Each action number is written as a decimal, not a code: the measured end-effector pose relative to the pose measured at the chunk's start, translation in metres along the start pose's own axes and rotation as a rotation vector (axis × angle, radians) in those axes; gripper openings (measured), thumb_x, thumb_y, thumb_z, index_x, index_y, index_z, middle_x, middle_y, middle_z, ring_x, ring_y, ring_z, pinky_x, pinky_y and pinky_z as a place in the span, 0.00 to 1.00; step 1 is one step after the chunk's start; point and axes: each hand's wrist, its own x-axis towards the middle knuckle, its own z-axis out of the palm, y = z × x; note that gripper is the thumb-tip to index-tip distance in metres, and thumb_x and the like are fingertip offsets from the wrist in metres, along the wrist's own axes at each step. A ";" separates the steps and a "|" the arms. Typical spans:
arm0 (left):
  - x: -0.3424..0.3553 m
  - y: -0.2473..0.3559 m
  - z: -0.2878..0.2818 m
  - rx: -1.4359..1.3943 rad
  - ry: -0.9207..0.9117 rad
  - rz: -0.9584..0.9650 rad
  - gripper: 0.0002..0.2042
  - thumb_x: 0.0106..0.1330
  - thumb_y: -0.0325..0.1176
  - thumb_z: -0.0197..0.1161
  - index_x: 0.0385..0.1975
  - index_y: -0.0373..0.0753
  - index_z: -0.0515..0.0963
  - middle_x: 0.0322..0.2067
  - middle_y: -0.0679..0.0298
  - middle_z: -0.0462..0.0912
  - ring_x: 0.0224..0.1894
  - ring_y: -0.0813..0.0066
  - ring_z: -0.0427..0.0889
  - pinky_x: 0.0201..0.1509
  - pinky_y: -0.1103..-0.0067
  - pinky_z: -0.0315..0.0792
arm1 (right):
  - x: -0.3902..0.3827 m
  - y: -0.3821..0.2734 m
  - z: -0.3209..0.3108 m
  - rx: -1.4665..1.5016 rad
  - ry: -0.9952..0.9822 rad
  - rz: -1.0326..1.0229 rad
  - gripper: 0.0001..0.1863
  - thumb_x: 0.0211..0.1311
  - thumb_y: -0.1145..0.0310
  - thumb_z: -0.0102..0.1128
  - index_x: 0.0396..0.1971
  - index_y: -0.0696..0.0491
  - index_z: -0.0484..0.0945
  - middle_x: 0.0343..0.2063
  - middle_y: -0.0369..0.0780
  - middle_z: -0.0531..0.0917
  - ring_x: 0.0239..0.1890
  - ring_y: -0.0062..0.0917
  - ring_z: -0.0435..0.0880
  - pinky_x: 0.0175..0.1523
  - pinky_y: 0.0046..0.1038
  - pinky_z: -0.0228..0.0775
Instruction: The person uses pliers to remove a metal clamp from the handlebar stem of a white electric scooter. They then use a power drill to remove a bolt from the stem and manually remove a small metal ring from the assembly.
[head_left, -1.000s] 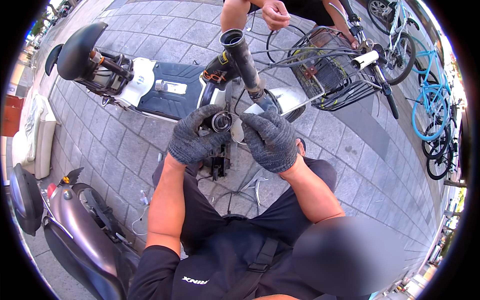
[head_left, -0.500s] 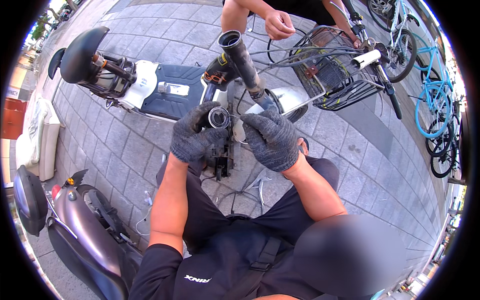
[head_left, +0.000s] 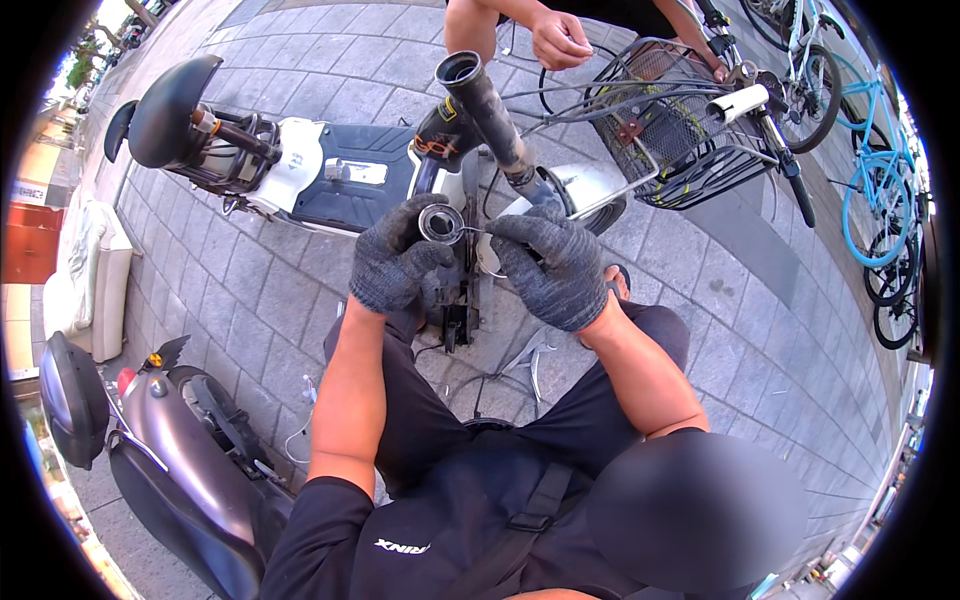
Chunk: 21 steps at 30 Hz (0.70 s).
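My left hand (head_left: 392,262), in a dark grey knit glove, is closed around a round metal ring part (head_left: 440,224) with a dark hollow centre, its open end facing up. Level with it, my gloved right hand (head_left: 548,262) pinches a thin wire-like piece (head_left: 474,230) that reaches across to the ring's edge. Just beyond my hands rises a worn black tube (head_left: 488,115) with an open top, part of a partly dismantled electric scooter (head_left: 345,200). Below my left hand is a dark metal bracket (head_left: 458,318) of the scooter.
Across from me another person's hand (head_left: 560,42) hovers near a wire basket (head_left: 650,125) with cables and a handlebar. A purple-grey motor scooter (head_left: 185,435) stands at my left, a pale sofa (head_left: 95,280) farther off. Bicycles (head_left: 875,210) line the right. White scraps (head_left: 530,360) lie between my legs.
The view has shifted slightly. My hands hold nearly the same pose, with the ring turned more upward and the wire-like piece at its edge showing more plainly.
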 end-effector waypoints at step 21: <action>0.004 -0.002 0.005 0.276 0.043 0.009 0.29 0.57 0.23 0.78 0.61 0.32 0.78 0.50 0.61 0.86 0.51 0.75 0.85 0.56 0.76 0.81 | -0.005 0.002 0.009 -0.177 -0.036 -0.158 0.16 0.57 0.68 0.72 0.47 0.52 0.86 0.31 0.42 0.85 0.33 0.40 0.85 0.38 0.39 0.76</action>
